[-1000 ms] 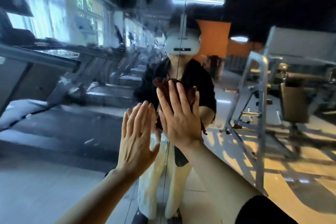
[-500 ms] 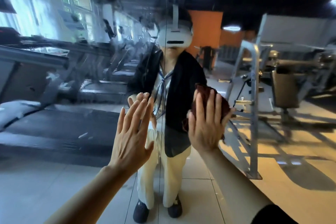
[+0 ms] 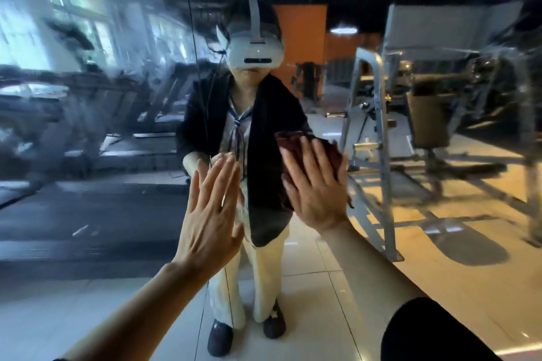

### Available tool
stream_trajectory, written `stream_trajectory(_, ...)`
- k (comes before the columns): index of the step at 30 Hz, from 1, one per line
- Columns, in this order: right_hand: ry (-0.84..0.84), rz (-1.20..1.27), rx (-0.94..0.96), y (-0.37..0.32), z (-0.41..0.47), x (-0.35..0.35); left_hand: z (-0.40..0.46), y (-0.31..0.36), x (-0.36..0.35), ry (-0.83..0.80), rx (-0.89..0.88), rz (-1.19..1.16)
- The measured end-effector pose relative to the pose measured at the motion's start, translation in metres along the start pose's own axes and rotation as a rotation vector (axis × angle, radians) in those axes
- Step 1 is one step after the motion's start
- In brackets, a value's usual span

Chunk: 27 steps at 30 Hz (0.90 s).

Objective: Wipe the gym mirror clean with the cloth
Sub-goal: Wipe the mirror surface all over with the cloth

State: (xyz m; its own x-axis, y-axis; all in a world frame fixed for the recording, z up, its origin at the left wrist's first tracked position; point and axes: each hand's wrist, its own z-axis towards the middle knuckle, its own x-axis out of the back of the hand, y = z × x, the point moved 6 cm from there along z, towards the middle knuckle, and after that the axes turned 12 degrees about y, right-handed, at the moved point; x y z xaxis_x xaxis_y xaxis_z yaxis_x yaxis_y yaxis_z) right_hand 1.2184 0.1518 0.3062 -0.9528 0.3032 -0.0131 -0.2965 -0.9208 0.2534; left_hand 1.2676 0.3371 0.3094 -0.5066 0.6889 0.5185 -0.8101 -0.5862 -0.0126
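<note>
Since half a second ago our right hand [image 3: 315, 184] has carried the cloth [image 3: 296, 143] a little further right across the mirror [image 3: 117, 155]. We press that dark red cloth flat against the glass with straight, spread fingers, right of frame centre. Our left hand [image 3: 209, 214] lies open and flat on the mirror just left of it, fingers up, holding nothing. Smears [image 3: 73, 114] cloud the glass at left.

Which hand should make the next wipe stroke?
Right. The right hand already presses the dark red cloth flat on the gym mirror; the left hand is bare, fingers straight at the glass.
</note>
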Motion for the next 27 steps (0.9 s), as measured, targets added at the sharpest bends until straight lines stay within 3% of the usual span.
stream_trajectory(6, -0.042, -0.125, -0.171, 0.093, -0.052, 0.023, -0.004, 0.008, -0.011, -0.102, -0.018, 0.148)
stream_trajectory(11, 0.030, -0.071, -0.391, 0.052, -0.015, 0.016, -0.003, 0.011, -0.010, -0.106, -0.028, 0.188)
stream_trajectory(17, -0.002, 0.078, -0.005, -0.024, 0.105, -0.003, 0.018, 0.017, 0.009, 0.003, 0.004, 0.111)
stream_trajectory(20, 0.003, 0.050, 0.017, -0.012, 0.137, -0.004, 0.043, 0.025, 0.015, 0.093, -0.010, 0.066)
stream_trajectory(27, 0.115, -0.071, -0.430, 0.073, 0.112, 0.007, 0.068, 0.039, 0.008, 0.139, -0.065, 0.072)
